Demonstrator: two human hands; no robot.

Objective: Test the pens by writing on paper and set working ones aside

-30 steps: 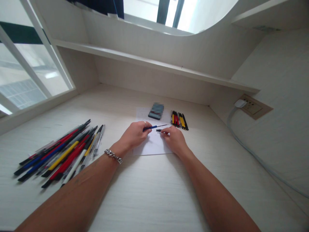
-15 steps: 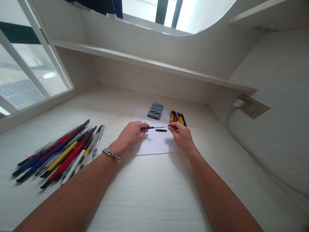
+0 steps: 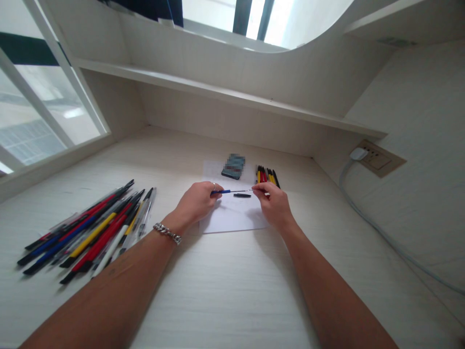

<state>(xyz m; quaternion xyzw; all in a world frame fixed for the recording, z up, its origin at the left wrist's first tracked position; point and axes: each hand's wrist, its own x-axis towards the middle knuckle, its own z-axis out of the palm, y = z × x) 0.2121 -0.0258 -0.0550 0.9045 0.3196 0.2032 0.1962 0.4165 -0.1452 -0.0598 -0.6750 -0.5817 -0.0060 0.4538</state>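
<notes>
My left hand (image 3: 198, 202) grips a blue pen barrel (image 3: 221, 192); my right hand (image 3: 274, 206) pinches what looks like a thin refill (image 3: 240, 191), hard to tell from here, above a white paper sheet (image 3: 232, 215). Keeping both hands in line avoids bending it.

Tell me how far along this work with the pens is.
Seemingly done: a small group of pens lies neatly beyond the sheet of paper. In hand: the left hand grips a blue pen, and the right hand pinches the end of its thin refill, with a black pen part on the paper. Seemingly left: the large pile of pens at left.
</notes>
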